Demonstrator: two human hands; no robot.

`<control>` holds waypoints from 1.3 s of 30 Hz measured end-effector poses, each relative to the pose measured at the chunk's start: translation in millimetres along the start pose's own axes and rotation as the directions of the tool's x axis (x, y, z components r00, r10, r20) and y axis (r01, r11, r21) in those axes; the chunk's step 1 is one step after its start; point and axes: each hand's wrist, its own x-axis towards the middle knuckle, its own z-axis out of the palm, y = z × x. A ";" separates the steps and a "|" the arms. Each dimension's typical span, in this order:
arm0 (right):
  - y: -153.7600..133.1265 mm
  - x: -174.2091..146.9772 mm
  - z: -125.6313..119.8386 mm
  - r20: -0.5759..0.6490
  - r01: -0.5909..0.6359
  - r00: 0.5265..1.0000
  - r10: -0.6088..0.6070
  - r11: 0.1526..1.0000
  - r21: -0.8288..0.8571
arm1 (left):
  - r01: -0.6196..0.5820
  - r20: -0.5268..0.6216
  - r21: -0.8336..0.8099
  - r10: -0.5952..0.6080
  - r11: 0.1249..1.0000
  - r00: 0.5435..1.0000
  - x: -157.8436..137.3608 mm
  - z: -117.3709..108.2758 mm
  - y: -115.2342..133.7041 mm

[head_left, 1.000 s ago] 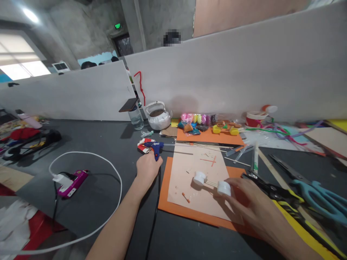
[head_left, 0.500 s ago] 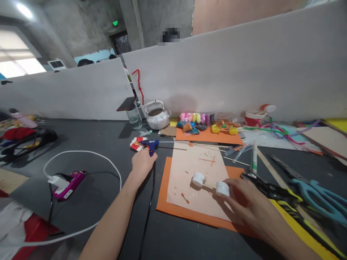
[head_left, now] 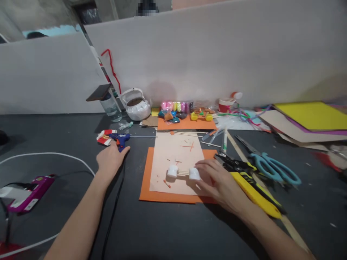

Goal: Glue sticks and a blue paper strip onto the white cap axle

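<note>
My left hand point(head_left: 108, 161) reaches forward at the left, its fingers and thumb closed about the handle of a blue glue gun point(head_left: 121, 138). The gun's nozzle end rests by a small red-and-white box point(head_left: 104, 137), and a long clear glue stick point(head_left: 143, 136) sticks out of its back. My right hand point(head_left: 217, 178) pinches one end of a piece made of two white cylinders point(head_left: 172, 171) joined by thin wooden sticks point(head_left: 183, 173). This piece is just over or on a pale sheet point(head_left: 162, 184), which lies on orange foam sheets point(head_left: 168, 196). Small orange scraps point(head_left: 167, 183) lie there.
Pliers point(head_left: 238, 164), a yellow cutter point(head_left: 256, 195) and blue-handled scissors point(head_left: 273, 168) lie at the right. Behind stand a water jar point(head_left: 111, 109), a white kettle-shaped pot point(head_left: 138, 111) and bagged coloured clay point(head_left: 176, 110). A purple power strip point(head_left: 34, 193) and white cable point(head_left: 62, 156) are at left.
The view has turned right, so everything sits further left. Both hands stay at the same things, the left at the glue gun and the right on the white piece.
</note>
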 end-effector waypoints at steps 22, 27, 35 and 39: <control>9.9 -8.2 -28.0 -0.228 -0.168 0.960 0.162 0.986 -0.007 | -0.922 -0.006 -0.230 0.947 0.310 0.320 -81.1 4.8 54.0; 14.8 -10.1 -30.9 -0.253 -0.203 0.945 0.206 0.978 0.038 | -0.926 -0.019 -0.210 0.946 0.313 0.324 -79.2 7.1 65.1; 13.3 -9.8 -38.6 -0.309 -0.246 0.914 0.262 0.965 0.091 | -0.659 -0.100 -0.219 0.655 0.719 0.749 -26.8 -0.6 35.8; 14.8 -11.1 -41.2 -0.361 -0.288 0.874 0.325 0.945 0.156 | -0.578 -0.055 -0.224 0.582 0.785 0.811 -2.7 12.7 28.7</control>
